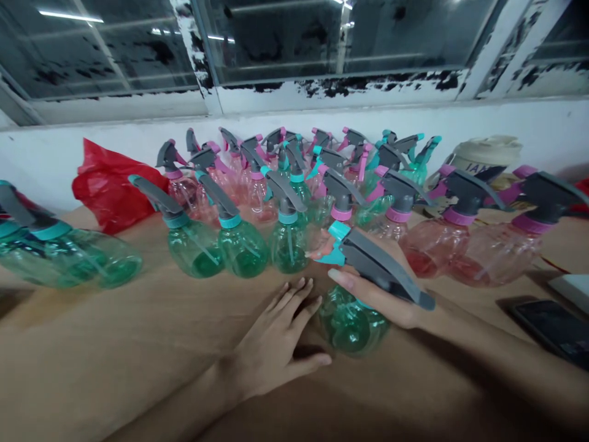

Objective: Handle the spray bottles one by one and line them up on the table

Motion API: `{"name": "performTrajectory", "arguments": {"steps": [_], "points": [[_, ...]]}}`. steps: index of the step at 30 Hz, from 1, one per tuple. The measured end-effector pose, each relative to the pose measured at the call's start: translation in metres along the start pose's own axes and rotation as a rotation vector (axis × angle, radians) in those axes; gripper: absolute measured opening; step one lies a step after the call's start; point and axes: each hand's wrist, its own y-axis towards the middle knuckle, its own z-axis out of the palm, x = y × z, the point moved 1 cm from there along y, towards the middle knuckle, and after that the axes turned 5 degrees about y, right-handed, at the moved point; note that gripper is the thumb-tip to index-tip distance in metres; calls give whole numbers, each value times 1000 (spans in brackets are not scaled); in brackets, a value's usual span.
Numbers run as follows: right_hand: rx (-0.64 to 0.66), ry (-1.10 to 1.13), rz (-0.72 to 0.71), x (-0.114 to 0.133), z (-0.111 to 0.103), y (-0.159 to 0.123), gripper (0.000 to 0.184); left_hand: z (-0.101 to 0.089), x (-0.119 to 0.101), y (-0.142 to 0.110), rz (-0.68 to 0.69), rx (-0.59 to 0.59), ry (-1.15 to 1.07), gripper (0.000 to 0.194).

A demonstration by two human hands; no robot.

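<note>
Our right hand [396,288] grips a green spray bottle [347,328] just beside our left hand [271,344], spread empty on the table [161,356], and swinging it carelessly, perhaps lifted as it is, could topple the bottles ahead [289,245].

The held bottle [352,334] is green — its sprayer [375,261] grey and turquoise — the bag [115,190] red.

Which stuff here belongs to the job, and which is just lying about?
Part of the job, by the look of it:
- Green spray bottle, held by the right hand
- Other spray bottles, green and pinkish, grouped behind and to the left

Probably just lying about:
- Red plastic bag
- Phone, far right
</note>
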Motion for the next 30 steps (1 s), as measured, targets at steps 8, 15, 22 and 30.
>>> {"name": "performTrajectory", "arguments": {"steps": [8,15,22,30], "points": [[22,-13,-16,7,0,1,8,2,2,-1,-7,-12,-16,75],[20,14,2,5,1,-1,8,-1,2,0,-7,-28,-36,73],[-14,99,46,-1,3,-8,30,-2,1,1,-18,8,-31,74],[13,120,54,0,4,-7,33,-3,0,2,-17,16,-6,73]]}}
